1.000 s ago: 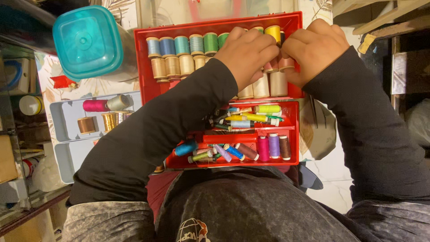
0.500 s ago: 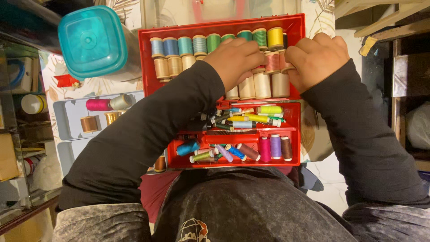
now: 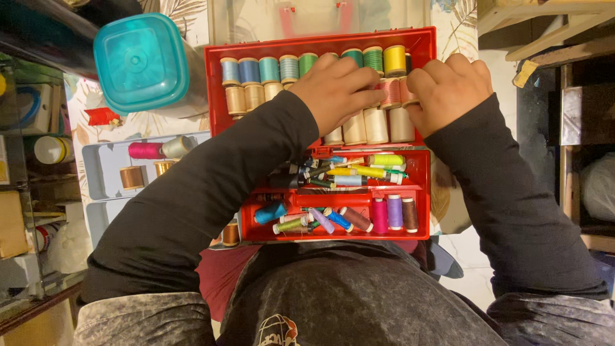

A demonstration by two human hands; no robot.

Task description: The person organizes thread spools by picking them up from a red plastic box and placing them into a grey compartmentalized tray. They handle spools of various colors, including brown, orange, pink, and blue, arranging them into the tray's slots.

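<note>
A red compartment box [image 3: 214, 96] full of thread spools lies open on my lap. My left hand [image 3: 334, 91] rests on the middle rows of spools, fingers curled over beige and pink ones. Beside it my right hand [image 3: 447, 90] presses on the pink spools [image 3: 392, 93] at the box's right side; I cannot see whether either hand grips one. Blue, green and yellow spools [image 3: 288, 67] line the top row. Cream spools [image 3: 377, 125] stand below my hands. The lower compartments hold small mixed spools [image 3: 359, 173].
A teal-lidded plastic container [image 3: 142, 61] stands left of the box. A grey tray [image 3: 102, 166] with pink and brown spools lies at the left. Wooden shelving [image 3: 544, 25] is at the right, cluttered shelves at the far left.
Both hands have slid down from the top row onto the middle rows, uncovering the green and yellow spools at the top right.
</note>
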